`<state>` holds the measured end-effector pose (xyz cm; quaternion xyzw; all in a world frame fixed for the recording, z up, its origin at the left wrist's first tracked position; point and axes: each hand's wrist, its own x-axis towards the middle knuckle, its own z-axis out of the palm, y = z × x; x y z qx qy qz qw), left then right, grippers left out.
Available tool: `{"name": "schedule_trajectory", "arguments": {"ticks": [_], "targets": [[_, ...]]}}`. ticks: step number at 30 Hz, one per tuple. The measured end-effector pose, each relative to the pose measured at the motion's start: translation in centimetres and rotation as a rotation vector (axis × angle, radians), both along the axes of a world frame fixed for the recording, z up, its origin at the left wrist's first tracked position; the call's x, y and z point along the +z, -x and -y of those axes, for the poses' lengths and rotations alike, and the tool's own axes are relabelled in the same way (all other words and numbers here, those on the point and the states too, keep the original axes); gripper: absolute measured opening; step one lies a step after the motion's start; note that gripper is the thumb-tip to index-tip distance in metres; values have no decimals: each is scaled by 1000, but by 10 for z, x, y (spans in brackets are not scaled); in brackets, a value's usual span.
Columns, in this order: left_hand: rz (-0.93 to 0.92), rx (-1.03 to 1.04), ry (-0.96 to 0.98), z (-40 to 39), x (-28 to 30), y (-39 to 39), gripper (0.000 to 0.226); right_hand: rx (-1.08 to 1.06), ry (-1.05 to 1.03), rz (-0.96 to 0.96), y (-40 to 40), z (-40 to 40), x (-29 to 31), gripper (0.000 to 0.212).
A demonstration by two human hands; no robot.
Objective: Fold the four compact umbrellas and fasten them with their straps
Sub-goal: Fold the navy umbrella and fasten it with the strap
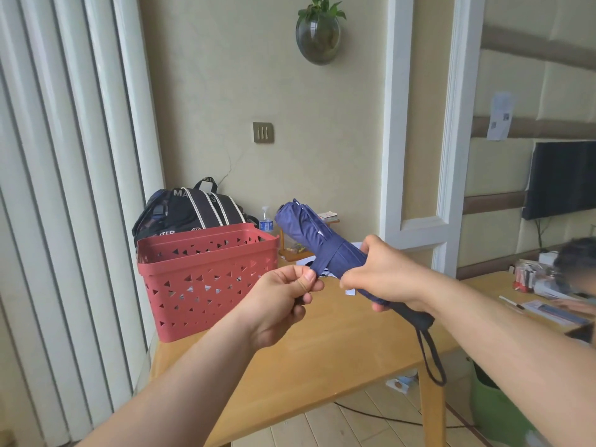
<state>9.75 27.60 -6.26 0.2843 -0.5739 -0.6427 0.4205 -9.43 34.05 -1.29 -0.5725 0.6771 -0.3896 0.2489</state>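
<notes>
Right hand (383,272): fingers curled round the folded blue umbrella (317,240), held tilted above the surface (322,343)
Left hand (283,295): pinches the end of the strap (322,261) wrapped round the umbrella
Red basket (206,279): far left on the surface

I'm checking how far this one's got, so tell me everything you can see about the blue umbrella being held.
The blue umbrella is collapsed, its fabric canopy gathered into a rough roll, tilted with the tip up and away. The right hand grips its lower part above the dark handle, from which a dark wrist loop hangs. The left hand pinches the end of its matching strap, wrapped partly round the roll. It is held above the wooden table.
</notes>
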Motion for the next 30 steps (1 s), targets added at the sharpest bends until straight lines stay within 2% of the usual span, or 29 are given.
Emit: {"name": "schedule_trajectory", "arguments": {"ticks": [2,4,7,11,13,15,17,21,24,26,28,30], "targets": [[67,-14,49,1,4,-5,13,86,-61,135,-1,-3,0,51],[118,-6,108,0,6,-9,16,177,-123,224,-2,-7,-2,41],[47,13,246,-4,10,-10,17,288,-246,353,-4,-16,-1,22],[-114,-13,331,-12,17,-10,25,555,-511,547,0,-15,-4,39],[-145,5,344,-14,21,-9,26,691,-553,612,4,-9,-11,47],[-130,48,365,-14,23,-7,26,706,-520,629,3,-7,-14,49],[-110,99,387,-13,23,-7,24,588,-377,547,-3,-8,-14,48],[94,268,431,-11,17,-4,27,289,52,186,-21,-10,-21,37],[186,357,433,-12,15,6,26,169,237,-109,-32,-14,-35,51],[223,336,450,-9,13,7,20,152,243,-45,-33,-13,-43,48],[243,253,459,-7,11,3,8,186,192,156,-28,-10,-45,43],[237,213,435,-5,8,-2,13,199,166,279,-21,-9,-46,43]]}}
